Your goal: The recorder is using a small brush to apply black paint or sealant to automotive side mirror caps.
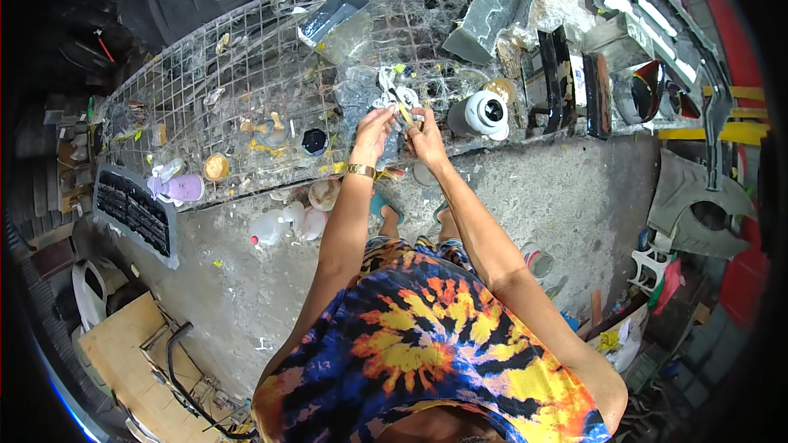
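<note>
Both my hands are together over the near edge of the mesh-topped bench (246, 82). My right hand (427, 141) is closed on a narrow yellowish stick-like tool (404, 111); its exact kind is too small to tell. Close beside it, my left hand (373, 133) has its fingers pressed together near the tool's tip, and what they hold is hidden. Just beyond the fingertips lies a crumpled white rag or paper (387, 89). A dark grey cloth (355, 94) spreads next to my left hand. Right of my right hand stands a white round-mouthed container (480, 115).
A purple spray bottle (182, 188), a round tan lid (216, 166) and a dark cup (314, 142) sit along the bench's left edge. Grey bins (336, 12) and dark car parts (556, 78) occupy the far side and right. Plastic jugs (269, 227) lie on the floor.
</note>
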`<state>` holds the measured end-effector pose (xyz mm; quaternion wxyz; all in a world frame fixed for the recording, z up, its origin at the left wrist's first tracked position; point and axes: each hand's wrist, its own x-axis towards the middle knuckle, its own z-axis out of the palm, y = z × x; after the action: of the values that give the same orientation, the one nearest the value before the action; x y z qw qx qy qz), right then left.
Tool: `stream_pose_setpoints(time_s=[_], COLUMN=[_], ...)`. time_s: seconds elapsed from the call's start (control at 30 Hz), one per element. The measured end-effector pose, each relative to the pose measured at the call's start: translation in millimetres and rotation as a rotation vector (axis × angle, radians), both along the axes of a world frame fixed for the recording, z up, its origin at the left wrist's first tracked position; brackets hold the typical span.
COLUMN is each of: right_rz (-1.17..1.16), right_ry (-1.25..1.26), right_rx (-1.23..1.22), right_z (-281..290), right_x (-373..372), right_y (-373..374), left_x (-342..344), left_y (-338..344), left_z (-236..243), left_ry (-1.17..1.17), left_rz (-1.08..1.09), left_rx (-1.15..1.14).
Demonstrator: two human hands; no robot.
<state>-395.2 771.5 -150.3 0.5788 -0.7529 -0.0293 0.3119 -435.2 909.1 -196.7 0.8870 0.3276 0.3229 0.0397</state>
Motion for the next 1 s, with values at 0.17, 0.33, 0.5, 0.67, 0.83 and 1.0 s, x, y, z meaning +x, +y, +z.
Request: stream_pose_setpoints(time_s=[0.17,0.33,0.5,0.67,0.83,1.0], right_rz=[0.007,0.074,0.090,0.162,0.141,0.101], right_ry=[-0.339,-0.115,0.080,0.066,0.081,0.118], right_rx=[-0.152,-0.038,0.030,0.021,0.067,0.093], right_z=[-7.5,13.1,36.5,39.5,55.9,85.7], right_x=[-4.3,6.0,10.0,10.5,2.8,-19.8], right_y=[3.0,-5.6,-14.2,-19.1,-37.4,-69.2], left_x=[5.0,3.2,4.1,6.7,7.9,6.8], left_y=[1.5,0.6,4.7,8.7,6.9,20.2], left_z=[-2.4,1.0,3.6,-0.1,-1.6,-2.7], left_ry=[0.060,0.141,0.137,0.158,0.186,0.169], left_rz=[0.015,-0.012,-0.026,-0.041,-0.064,-0.068], left_rx=[0.071,0.067,0.046,0.024,0.109,0.287])
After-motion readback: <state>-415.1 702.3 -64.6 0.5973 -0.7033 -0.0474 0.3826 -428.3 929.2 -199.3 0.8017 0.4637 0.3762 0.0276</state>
